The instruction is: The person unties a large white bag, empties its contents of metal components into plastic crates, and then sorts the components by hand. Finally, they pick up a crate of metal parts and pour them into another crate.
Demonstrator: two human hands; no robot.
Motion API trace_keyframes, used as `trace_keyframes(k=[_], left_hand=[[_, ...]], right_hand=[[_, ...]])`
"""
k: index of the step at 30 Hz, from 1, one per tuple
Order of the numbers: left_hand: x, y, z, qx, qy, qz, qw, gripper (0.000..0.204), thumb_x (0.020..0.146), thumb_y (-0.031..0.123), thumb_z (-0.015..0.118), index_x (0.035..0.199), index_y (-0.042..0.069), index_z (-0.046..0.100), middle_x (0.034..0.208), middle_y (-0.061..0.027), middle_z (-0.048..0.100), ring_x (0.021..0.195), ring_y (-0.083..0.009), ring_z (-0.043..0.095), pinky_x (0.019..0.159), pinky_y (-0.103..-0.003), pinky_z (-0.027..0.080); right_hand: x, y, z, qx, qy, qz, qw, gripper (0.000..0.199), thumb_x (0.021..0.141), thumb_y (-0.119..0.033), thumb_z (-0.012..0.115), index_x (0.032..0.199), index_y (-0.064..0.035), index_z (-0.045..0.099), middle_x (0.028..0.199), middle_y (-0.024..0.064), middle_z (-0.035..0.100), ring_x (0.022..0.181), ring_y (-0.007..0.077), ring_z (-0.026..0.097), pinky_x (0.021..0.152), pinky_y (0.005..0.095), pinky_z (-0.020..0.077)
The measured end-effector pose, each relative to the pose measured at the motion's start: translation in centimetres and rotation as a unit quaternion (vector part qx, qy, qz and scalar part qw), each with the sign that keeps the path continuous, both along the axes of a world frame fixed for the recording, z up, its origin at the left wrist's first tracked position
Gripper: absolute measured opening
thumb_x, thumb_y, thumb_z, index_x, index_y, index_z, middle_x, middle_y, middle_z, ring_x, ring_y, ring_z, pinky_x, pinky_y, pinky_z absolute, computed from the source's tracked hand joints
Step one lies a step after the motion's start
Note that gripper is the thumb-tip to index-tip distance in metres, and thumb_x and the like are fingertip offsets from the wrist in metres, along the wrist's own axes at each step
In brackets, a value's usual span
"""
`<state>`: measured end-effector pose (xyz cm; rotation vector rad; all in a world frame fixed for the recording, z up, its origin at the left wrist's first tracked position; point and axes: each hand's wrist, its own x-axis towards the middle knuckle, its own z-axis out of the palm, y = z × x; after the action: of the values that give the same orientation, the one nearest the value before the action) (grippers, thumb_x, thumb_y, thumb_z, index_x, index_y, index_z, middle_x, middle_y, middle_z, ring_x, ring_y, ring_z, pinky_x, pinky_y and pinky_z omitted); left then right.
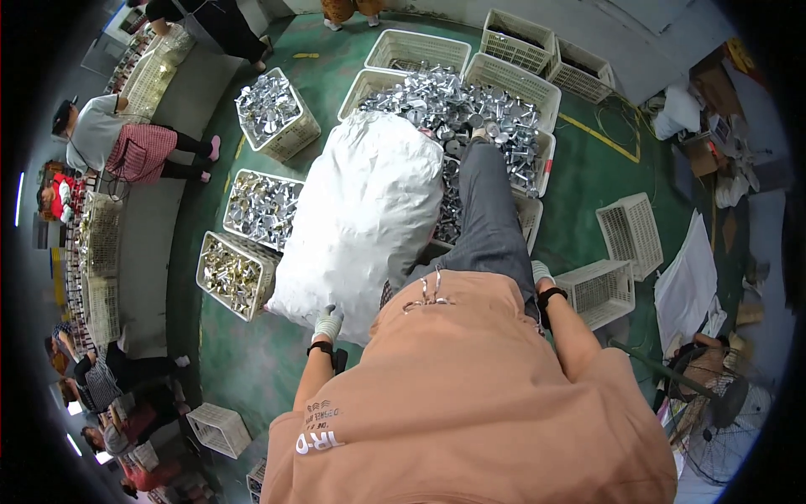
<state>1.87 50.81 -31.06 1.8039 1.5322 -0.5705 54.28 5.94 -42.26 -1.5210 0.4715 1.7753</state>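
white sack (pixel 357 210): woven plastic, slight sheen. parts (pixel 470 109): shiny bare metal. crates (pixel 625 231): matt plastic lattice. left hand (pixel 327 323): knit cloth glove. floor (pixel 252 370): scuffed green paint.

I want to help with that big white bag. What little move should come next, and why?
Probably lift the bag's bottom end a bit higher. The left hand grips the low edge of the white bag, whose far end lies on the heap of shiny metal parts over the white baskets. The right hand is by the leg, seemingly not on the bag.
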Motion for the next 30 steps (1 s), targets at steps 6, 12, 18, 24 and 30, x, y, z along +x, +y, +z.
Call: trace_keyframes(k=[6,12,18,24,30], left_hand=[[0.2,-2.3,0.0,-0.031,-0.001,0.039,0.999,0.053,0.086,0.034,0.061,0.136,0.016,0.055,0.128,-0.0229,0.060,0.121,-0.0360,0.056,0.102,-0.041,0.044],[2.5,-1.2,2.7,-0.039,0.014,-0.006,0.999,0.054,0.087,0.032,0.059,0.137,0.012,0.053,0.132,-0.0218,0.058,0.124,-0.0356,0.054,0.104,-0.041,0.043],[1.1,-0.5,1.7,-0.030,-0.020,0.013,0.999,0.053,0.088,0.033,0.057,0.136,0.011,0.053,0.132,-0.0205,0.058,0.124,-0.0347,0.054,0.104,-0.039,0.043],[1.4,1.2,2.1,-0.015,-0.028,0.013,0.999,0.052,0.088,0.033,0.056,0.135,0.011,0.054,0.130,-0.0204,0.060,0.122,-0.0353,0.056,0.103,-0.040,0.043],[1.5,3.9,-1.2,0.032,-0.117,0.074,0.990,0.047,0.087,0.033,0.056,0.127,0.007,0.060,0.123,-0.0219,0.063,0.118,-0.0357,0.058,0.101,-0.040,0.045]], right_hand=[[-0.8,-1.0,5.3,-0.016,-0.222,0.173,0.959,0.056,0.096,-0.045,0.044,0.128,-0.0006,0.058,0.134,0.0117,0.058,0.116,0.0332,0.056,0.097,0.0390,0.0429],[-2.6,-2.7,1.0,0.013,-0.417,0.312,0.854,0.042,0.089,-0.034,0.056,0.116,-0.0042,0.065,0.121,0.0182,0.064,0.108,0.0424,0.059,0.086,0.0416,0.0478],[-4.2,-0.4,3.9,-0.046,-0.455,0.399,0.795,0.040,0.084,-0.034,0.060,0.113,-0.0061,0.067,0.119,0.0188,0.064,0.111,0.0386,0.060,0.087,0.0426,0.0487],[-2.9,-2.1,0.3,0.040,-0.479,0.092,0.872,0.043,0.087,-0.043,0.057,0.102,-0.0049,0.070,0.101,0.0230,0.068,0.097,0.0359,0.067,0.078,0.0432,0.0493],[-1.8,0.7,4.8,-0.028,-0.563,0.291,0.773,0.037,0.087,-0.036,0.057,0.106,-0.0061,0.069,0.103,0.0232,0.066,0.098,0.0404,0.063,0.079,0.0418,0.0499]])
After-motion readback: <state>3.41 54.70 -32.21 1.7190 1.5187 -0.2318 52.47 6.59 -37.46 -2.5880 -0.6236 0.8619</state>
